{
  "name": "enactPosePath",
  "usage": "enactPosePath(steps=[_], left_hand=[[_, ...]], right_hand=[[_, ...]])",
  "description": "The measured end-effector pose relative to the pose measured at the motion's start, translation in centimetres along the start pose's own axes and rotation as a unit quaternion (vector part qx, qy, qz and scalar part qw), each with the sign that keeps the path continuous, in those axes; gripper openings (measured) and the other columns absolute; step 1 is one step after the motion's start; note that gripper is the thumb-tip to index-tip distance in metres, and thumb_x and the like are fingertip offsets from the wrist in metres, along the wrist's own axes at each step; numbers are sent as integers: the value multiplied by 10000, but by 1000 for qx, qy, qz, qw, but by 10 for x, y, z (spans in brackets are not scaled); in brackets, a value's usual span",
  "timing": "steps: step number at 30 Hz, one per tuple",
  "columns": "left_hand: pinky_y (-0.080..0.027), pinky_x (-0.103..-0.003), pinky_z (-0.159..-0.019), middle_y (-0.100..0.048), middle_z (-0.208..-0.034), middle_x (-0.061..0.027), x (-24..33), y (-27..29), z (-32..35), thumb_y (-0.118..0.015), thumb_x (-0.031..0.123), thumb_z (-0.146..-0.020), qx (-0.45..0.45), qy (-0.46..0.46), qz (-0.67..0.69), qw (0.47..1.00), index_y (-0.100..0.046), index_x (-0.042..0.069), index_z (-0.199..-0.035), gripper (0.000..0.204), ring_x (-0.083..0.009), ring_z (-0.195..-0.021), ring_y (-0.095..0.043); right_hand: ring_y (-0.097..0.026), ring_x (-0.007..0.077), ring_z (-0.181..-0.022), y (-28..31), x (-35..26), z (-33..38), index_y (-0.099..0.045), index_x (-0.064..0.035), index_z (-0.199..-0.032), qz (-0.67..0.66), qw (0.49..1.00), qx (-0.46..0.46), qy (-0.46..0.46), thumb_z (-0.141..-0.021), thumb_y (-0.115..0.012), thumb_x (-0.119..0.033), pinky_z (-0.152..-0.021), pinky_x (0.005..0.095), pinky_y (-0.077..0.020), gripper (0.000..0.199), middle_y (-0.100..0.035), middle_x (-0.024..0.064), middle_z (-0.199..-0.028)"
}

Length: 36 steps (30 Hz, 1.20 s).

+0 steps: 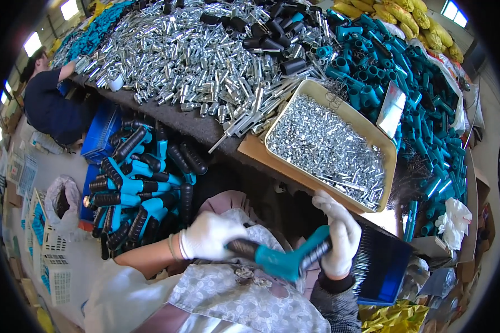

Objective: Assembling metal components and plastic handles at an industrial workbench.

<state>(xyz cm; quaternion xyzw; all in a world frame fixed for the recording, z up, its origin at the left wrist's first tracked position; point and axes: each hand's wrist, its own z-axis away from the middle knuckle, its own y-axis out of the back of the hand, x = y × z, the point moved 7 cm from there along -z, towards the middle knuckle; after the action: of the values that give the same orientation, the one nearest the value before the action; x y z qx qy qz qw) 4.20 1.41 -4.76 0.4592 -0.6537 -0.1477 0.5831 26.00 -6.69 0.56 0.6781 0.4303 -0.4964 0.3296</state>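
A teal plastic Y-shaped handle (283,263) with black grips lies across my lap, in front of my apron. My left hand (212,236), in a white glove, is closed around its left black grip. On the other side, my right hand (340,237), also gloved, is raised with its fingers stretched upward. Its palm rests against the black end of the handle's right branch, and the fingers do not wrap around it. A blue crate (99,133) to my left is heaped with several like teal handles (122,175) with black grips.
Ahead, a dark workbench (150,111) carries piled metal sleeves (189,61), teal plastic parts (372,72) and a tray (391,191) of small metal pieces. A blue bin (391,277) holding thin dark pieces stands at right. Another person (53,102) works at far left.
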Motion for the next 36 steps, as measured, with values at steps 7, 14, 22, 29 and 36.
enactPosePath(steps=[7, 14, 22, 29, 36], left_hand=[[-517, -406, -557, -605, -680, -54, -7, -18, 9, -698, 295, -764, -163, 68, -171, 969, -625, 149, -873, 197, -255, -669, -679], [-496, -345, -552, -575, -715, -2, 15, 19, -29, -597, 202, -828, -85, -93, -306, 944, -609, 134, -978, 165, -191, -656, -638], [-537, -430, -800, -625, -1016, -84, -78, 147, -67, -654, 156, -788, 259, 81, -403, 874, -662, 130, -1043, 256, -306, -952, -621], [-527, -456, -914, -624, -1134, -128, -190, 177, -60, -692, 195, -843, 96, 309, -410, 852, -683, 124, -1089, 256, -330, -1079, -618], [-531, -479, -891, -662, -1090, -186, -192, 182, -61, -652, 267, -853, 52, 377, -385, 841, -685, 91, -1083, 292, -363, -1019, -663]], right_hand=[[-628, 168, -646, -21, 2, -9, -728, 41, -939, 186, 976, -75, -83, -855, -543, -45, -598, 295, -497, 220, -648, 79, -687], [-689, 344, -797, -51, 104, 33, -725, -15, -1051, 189, 869, -419, -184, -1022, -475, -520, -741, 397, -521, 564, -719, 187, -898], [-575, 101, -688, -70, 83, 41, -531, -7, -1282, -200, 876, -307, -315, -967, -617, -305, -641, 248, -466, 443, -626, 43, -824], [-541, 77, -736, -80, 79, 50, -544, -5, -1230, -200, 897, -286, -272, -944, -678, -262, -693, 244, -463, 407, -604, 22, -871], [-600, 142, -863, -68, 76, 51, -534, 8, -1356, -133, 931, -260, -221, -925, -697, -251, -812, 277, -488, 528, -638, 68, -995]])
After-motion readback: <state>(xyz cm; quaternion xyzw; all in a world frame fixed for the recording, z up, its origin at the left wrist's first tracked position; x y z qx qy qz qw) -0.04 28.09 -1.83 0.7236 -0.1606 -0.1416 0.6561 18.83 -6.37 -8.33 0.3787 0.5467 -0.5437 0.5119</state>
